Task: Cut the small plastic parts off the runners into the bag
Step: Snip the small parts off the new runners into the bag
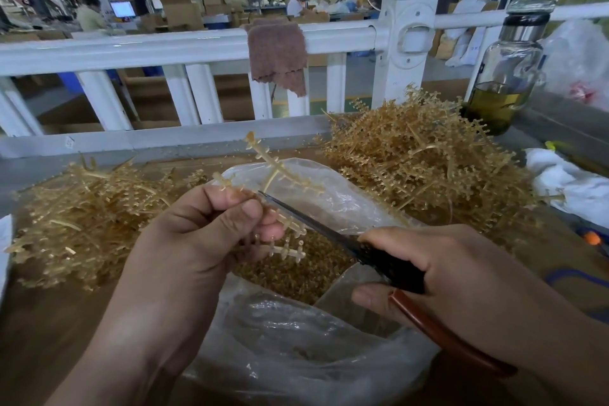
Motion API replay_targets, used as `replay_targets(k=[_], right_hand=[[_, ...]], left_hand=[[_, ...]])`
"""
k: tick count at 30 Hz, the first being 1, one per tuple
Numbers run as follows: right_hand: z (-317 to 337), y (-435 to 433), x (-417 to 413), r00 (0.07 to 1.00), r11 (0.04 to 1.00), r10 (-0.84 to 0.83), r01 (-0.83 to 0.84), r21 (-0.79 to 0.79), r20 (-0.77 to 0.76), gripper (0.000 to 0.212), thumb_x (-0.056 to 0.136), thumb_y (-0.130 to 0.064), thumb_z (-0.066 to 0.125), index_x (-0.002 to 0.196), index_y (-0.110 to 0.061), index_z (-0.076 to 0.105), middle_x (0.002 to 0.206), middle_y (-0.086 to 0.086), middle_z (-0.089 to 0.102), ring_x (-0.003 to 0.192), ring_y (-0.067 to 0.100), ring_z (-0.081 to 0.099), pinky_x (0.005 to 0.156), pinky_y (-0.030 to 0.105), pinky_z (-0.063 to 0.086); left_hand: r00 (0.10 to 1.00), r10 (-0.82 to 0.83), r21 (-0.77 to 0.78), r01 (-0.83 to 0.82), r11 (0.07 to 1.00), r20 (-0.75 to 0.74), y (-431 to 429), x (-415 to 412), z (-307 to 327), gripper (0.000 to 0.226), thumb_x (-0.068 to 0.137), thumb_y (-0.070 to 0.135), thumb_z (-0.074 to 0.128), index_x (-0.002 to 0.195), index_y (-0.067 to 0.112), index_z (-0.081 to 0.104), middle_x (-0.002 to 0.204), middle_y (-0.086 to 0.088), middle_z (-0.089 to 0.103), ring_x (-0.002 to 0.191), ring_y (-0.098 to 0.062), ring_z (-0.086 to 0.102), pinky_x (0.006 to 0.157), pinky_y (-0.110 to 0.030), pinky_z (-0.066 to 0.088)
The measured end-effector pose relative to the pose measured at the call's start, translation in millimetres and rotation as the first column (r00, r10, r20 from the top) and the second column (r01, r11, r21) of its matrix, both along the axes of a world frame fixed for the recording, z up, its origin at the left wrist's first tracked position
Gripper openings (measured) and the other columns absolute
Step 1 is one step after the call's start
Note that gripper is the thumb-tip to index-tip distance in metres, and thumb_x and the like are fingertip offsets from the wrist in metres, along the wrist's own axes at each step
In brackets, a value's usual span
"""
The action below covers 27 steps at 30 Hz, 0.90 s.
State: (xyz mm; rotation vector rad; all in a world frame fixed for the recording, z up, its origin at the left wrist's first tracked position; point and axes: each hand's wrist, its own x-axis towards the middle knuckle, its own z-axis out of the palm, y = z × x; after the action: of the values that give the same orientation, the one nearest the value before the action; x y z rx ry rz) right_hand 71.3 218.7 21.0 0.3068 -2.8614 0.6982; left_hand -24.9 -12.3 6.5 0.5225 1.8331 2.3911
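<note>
Runner [263, 204] pinched in left hand [197, 241] fingers — right hand [461, 280] grips scissors [329, 234].

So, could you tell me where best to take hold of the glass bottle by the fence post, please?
Probably around the clear glass body of the bottle, coming from the near side. It stands upright with a straight, round wall, and the heap of runners crowds its left side, so a sideways wrap above the yellowish liquid looks like the safest grip.

A branched amber runner [280, 171] is held tilted over the open clear bag [296, 339], which seems half full of cut parts [296, 270]. Runner heaps lie left [75, 217] and far right [425, 155].
</note>
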Motion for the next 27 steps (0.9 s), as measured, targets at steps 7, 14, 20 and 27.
replay_targets(k=[7, 14, 20, 27], right_hand=[[2.2, -0.8, 1.6, 0.999, 0.997, -0.032, 0.033, 0.074, -0.018, 0.052, 0.078, -0.078, 0.039, 0.099, -0.036, 0.06, 0.073, -0.016, 0.059, 0.07, 0.004, 0.058, 0.058, 0.026, 0.046], [2.3, -2.8, 3.8, 0.998, 0.993, -0.05, 0.054, 0.105, -0.042, 0.043, 0.079, -0.076, 0.038, 0.091, -0.038, 0.055, 0.068, -0.018, 0.054, 0.07, 0.005, 0.057, 0.056, 0.024, 0.045], [3.0, -3.4, 4.9, 0.998, 0.992, -0.047, 0.051, 0.115, -0.032, 0.041, 0.081, -0.075, 0.039, 0.092, -0.039, 0.055, 0.068, -0.018, 0.055, 0.069, 0.003, 0.056, 0.058, 0.023, 0.045], [2.5, -4.5, 4.6, 0.999, 0.993, -0.048, 0.048, 0.104, -0.008, 0.048, 0.079, -0.079, 0.037, 0.094, -0.037, 0.056, 0.07, -0.017, 0.057, 0.07, 0.003, 0.058, 0.056, 0.021, 0.045]], left_hand=[[0.999, 0.037, -0.016, -0.037, 0.999, -0.019, 3.5, 2.6, -1.3, 0.009, 0.066, 0.031, 0.076, 0.071, 0.023, 0.072, 0.083, -0.012, 0.075, 0.079, -0.024, 0.075, 0.063, -0.026, 0.058], [0.988, 0.12, -0.025, -0.122, 0.992, -0.093, 7.2, 6.6, -3.7, 0.008, 0.065, 0.03, 0.076, 0.07, 0.026, 0.071, 0.082, -0.007, 0.075, 0.081, -0.024, 0.076, 0.064, -0.026, 0.059], [0.97, 0.176, -0.033, -0.184, 0.982, -0.168, 11.0, 9.3, -4.9, 0.007, 0.07, 0.023, 0.073, 0.069, 0.029, 0.068, 0.081, -0.003, 0.075, 0.079, -0.02, 0.075, 0.065, -0.022, 0.057], [0.918, 0.269, -0.146, -0.321, 0.936, -0.291, 11.3, 8.5, -9.8, 0.016, 0.074, 0.029, 0.083, 0.076, 0.031, 0.067, 0.082, -0.004, 0.077, 0.084, -0.023, 0.075, 0.071, -0.026, 0.057]])
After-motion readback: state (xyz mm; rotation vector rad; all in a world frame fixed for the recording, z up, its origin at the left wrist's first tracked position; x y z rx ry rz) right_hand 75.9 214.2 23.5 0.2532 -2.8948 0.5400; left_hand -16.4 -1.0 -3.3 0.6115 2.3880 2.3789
